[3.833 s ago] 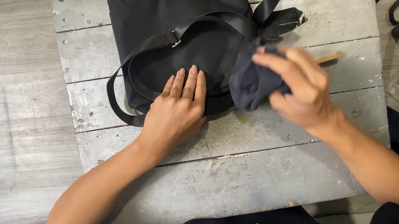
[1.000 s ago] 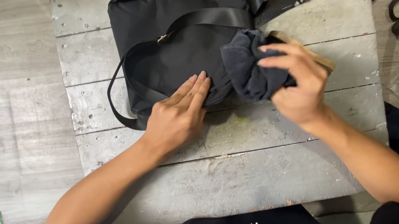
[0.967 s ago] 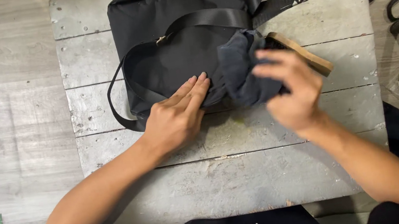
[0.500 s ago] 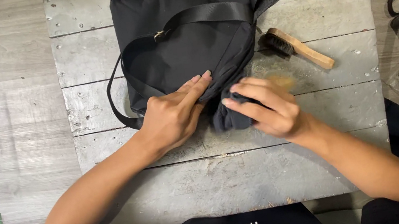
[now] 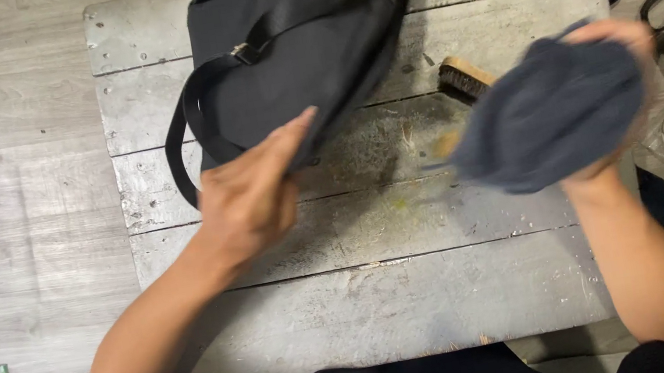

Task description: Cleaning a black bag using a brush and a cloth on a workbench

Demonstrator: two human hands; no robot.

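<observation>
The left hand (image 5: 249,195) gripped the backpack's (image 5: 301,49) near corner — its length running up-right — while the right hand (image 5: 619,92), farther off, clutched a cloth (image 5: 547,112).

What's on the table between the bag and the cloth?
In the head view, a wooden brush lies between the bag and the cloth, partly hidden behind the cloth; otherwise bare table.

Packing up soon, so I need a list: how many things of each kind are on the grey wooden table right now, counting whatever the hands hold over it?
Black backpack: 1
Dark grey cloth: 1
Wooden brush: 1
Total: 3
</observation>
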